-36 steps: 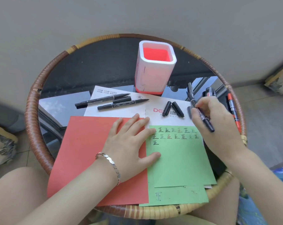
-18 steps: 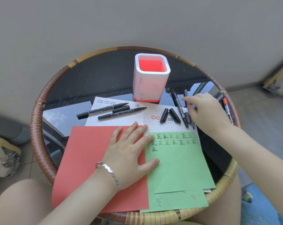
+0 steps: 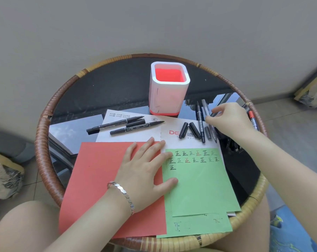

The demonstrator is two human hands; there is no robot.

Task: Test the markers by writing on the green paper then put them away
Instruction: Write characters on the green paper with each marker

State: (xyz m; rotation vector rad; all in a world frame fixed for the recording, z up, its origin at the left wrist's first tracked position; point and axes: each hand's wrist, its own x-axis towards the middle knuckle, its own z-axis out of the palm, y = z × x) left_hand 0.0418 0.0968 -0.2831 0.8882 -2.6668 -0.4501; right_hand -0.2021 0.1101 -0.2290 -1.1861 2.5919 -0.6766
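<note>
The green paper [image 3: 199,188] lies at the front right of the round table, with rows of written characters along its top. My left hand [image 3: 145,170] rests flat and open across the red paper [image 3: 99,179] and the green sheet's left edge. My right hand [image 3: 228,120] is behind the green paper, thumb and forefinger pinched on a grey marker [image 3: 205,106] that lies on the table beside a black marker [image 3: 200,122]. Two loose black caps [image 3: 183,130] lie just left of them. Two uncapped black markers [image 3: 115,123] lie at the back left on white paper [image 3: 117,137].
A white pen holder with a red inside [image 3: 169,90] stands upright at the back centre, with no markers visible in it. A red marker [image 3: 253,120] lies beyond my right hand near the woven rim [image 3: 43,142]. A second green sheet [image 3: 199,226] sticks out at the front edge.
My right hand lifted a black marker away from the green paper and laid it down beside the caps. It then closed its fingertips on the grey marker. My left hand stayed put.
</note>
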